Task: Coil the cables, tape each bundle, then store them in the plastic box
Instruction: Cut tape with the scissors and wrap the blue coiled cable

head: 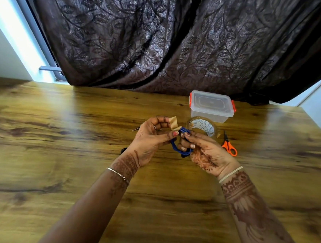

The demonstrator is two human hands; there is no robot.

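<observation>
Blue cable coil [181, 146]: held above the table between both hands, at picture centre. It was a narrow flattened loop, long axis roughly 12 to 6 o'clock, far end under the tape piece, near end low by the right palm.
Tape piece [174, 123]: short brown strip at 11 o'clock of the coil, standing up, lower edge down at the coil's far end.
Left hand [151, 137]: at 9 o'clock, fingers curled, pinched the tape piece, thumb tip beside the coil.
Right hand [201, 150]: at 3 o'clock, fingers wrapped round the coil.
Tape roll [201, 126]: on the table at 1 o'clock, just behind the right fingers.
Plastic box [212, 106]: clear, lid on, orange clips, at 1 o'clock beyond the roll.
Scissors [229, 146]: orange handles, at 3 o'clock, blades pointed to 12.
Table [60, 133]: wood grain, under everything.
Curtain [162, 36]: dark, leaf pattern, behind the table at 12 o'clock.
</observation>
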